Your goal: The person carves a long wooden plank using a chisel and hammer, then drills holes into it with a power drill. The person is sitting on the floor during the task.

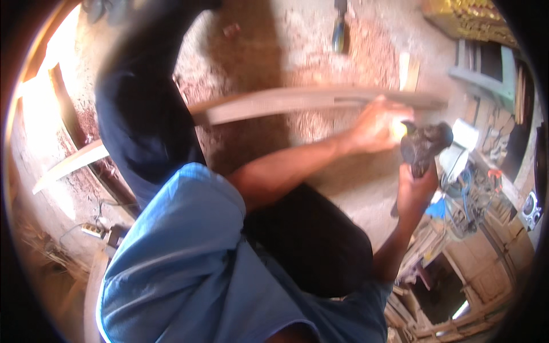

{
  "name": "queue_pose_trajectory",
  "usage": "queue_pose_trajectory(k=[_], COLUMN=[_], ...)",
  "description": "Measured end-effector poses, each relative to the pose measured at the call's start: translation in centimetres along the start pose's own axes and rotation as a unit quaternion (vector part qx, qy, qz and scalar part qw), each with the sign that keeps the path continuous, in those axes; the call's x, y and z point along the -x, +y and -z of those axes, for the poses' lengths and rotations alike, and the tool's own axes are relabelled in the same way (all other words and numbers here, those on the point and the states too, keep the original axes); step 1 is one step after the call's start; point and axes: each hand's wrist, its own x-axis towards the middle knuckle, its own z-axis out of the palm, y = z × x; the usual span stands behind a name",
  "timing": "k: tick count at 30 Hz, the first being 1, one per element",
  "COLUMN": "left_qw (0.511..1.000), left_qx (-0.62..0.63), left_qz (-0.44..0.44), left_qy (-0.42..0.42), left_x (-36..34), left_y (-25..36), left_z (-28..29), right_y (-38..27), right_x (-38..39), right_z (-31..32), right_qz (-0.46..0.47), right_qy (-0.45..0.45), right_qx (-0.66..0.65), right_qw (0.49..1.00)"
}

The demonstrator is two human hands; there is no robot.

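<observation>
A: Floor (354, 200) strewn with wood shavings (366, 63). Good technique here?
B: Judgement: keep the yellow-ended tool (399, 130) steady, bring the hammer (424, 146) square onto its end, knuckles clear.
A: Pose and grip, 2 hands?
B: Nearest, right hand (416, 186) clenched round the hammer's handle, head up; left hand (374, 123) reaching across, wrapped round the yellow-ended tool, tip hidden.
A: Beyond?
B: Wooden plank (269, 104), lying past the left forearm (291, 163); farther, a dark-handled tool (339, 37).

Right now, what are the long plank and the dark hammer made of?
The long plank looks like bare wood: brown, dull, seemingly unpainted. The dark hammer could be worn wood or metal; its head looks rough and dark brown, but blur leaves that open.
</observation>
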Motion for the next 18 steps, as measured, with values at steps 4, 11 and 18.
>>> queue_pose_trajectory(k=[4, 11, 18], left_qw=[1.000, 0.999, 1.000], left_qx=[0.009, 0.018, 0.001], left_qz=[0.015, 0.043, -0.023], left_qy=[-0.013, -0.015, 0.008], left_x=[-0.6, 0.2, -1.6], left_y=[0.3, -0.8, -0.4], left_z=[0.8, -0.3, 1.6], right_y=[-0.1, -7.3, -2.1], right_x=[0.6, -2.0, -0.7], right_z=[5.0, 13.2, -0.3], right_qz=[-0.104, 0.212, -0.233], right_qy=[0.035, 0.291, -0.002], right_qx=[-0.190, -0.381, -0.095], right_qw=[0.976, 0.852, 0.968])
